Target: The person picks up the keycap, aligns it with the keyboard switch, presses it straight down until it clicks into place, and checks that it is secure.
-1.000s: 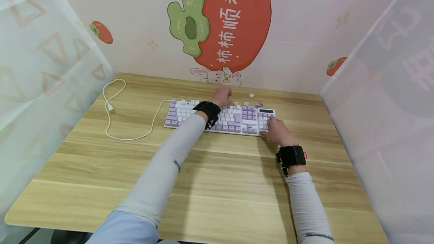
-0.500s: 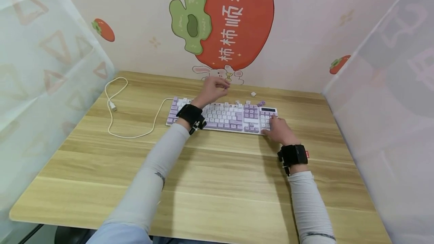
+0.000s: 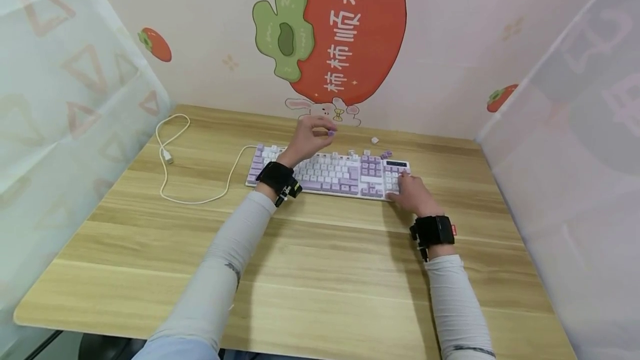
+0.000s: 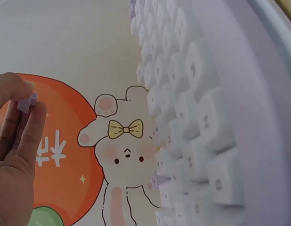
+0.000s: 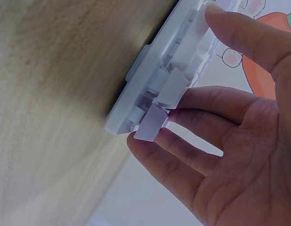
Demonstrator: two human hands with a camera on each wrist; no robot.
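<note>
Crosswise before us lies the keyboard (image 3: 326, 173), its long axis running left to right, its right end slightly nearer our body. We pinch a purple keycap (image 4: 27, 102) between left thumb and fingers; that left hand (image 3: 309, 140) hangs raised toward the keyboard's far edge, left of the loose keycaps (image 3: 386, 154). Our right hand (image 3: 414, 196) rests on the number-pad end, thumb spread from the fingers, touching the keys and nearer those purple loose caps sideways.
</note>
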